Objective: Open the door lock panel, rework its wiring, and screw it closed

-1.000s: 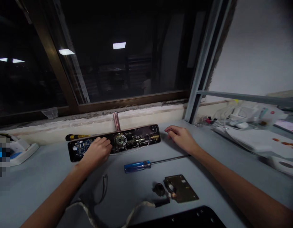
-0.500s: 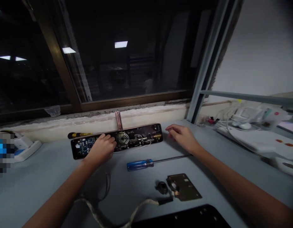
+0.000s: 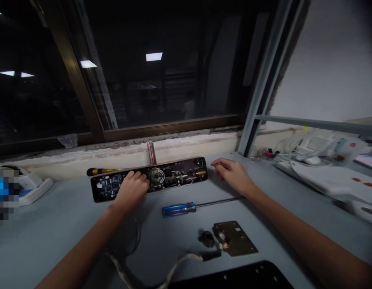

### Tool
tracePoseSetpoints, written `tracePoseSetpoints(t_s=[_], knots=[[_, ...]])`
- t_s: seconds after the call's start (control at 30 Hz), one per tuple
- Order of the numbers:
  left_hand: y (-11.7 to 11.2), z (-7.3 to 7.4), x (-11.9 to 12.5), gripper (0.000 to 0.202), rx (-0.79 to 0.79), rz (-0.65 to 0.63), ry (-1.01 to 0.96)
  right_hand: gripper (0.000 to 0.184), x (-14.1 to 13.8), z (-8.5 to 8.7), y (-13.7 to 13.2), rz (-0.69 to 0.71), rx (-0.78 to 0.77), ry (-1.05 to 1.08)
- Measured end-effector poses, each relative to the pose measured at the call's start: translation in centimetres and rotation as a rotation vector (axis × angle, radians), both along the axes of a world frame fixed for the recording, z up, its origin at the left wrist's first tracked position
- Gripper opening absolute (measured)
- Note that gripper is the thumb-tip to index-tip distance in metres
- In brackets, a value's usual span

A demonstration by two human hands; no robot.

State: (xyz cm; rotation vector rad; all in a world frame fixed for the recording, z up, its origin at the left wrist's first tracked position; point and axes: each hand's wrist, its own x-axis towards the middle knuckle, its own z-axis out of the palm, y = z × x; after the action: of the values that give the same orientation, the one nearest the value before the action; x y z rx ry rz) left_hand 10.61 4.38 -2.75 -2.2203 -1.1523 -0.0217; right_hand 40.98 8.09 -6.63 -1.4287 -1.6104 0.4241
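Observation:
A long black housing [image 3: 201, 182] lies lengthwise near the wall, its inside facing up. It holds a blue circuit board [image 3: 109, 186], a round metal part [image 3: 156, 176], white wires and a brass cylinder [image 3: 200, 172]. My left hand [image 3: 133, 186] reaches into the housing just left of the round part, fingers curled down; what they grip is hidden. Beside the housing's right end hovers or rests my right hand [image 3: 232, 174], fingers loosely bent and apart, with nothing visible in them. In front lies a blue-handled screwdriver [image 3: 179, 210], its shaft tip close to my right wrist.
A yellow-black screwdriver [image 3: 101, 171] lies behind the housing, near an upright pinkish metal tube [image 3: 151, 153]. Nearer are a metal plate [image 3: 237, 239], a small dark round part [image 3: 207, 239], a wrapped cable [image 3: 182, 259] and a black panel [image 3: 249, 277]. Cables and white boxes [image 3: 321, 176] crowd the right.
My left hand has shifted very slightly to the right within the housing. The right hand stays almost where it was, and the objects on the table lie as before.

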Motion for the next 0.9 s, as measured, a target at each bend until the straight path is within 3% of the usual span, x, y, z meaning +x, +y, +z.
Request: tracePoseSetpoints(t_s=[0.37,0.57,0.67,0.8,0.9], knots=[[0.1,-0.2,-0.2,0.016,0.003,0.011,-0.051,0.024,-0.1,0.4,-0.3,-0.033,0.038,-0.022],[-0.1,-0.1,-0.1,0.017,-0.025,0.028,-0.062,0.024,-2.8,4.1,-1.8,-0.15,0.267,-0.087],[-0.2,-0.2,0.0,0.017,-0.03,0.063,-0.095,0.025,-6.7,6.8,-2.1,0.055,0.404,-0.387],[-0.3,-0.5,0.2,0.019,-0.026,0.13,-0.133,0.027,-13.5,9.2,-0.9,0.452,0.311,-0.632],[-0.3,-0.7,0.3,0.02,-0.04,0.149,-0.157,0.04,-18.1,9.6,0.8,0.593,0.2,-0.693]])
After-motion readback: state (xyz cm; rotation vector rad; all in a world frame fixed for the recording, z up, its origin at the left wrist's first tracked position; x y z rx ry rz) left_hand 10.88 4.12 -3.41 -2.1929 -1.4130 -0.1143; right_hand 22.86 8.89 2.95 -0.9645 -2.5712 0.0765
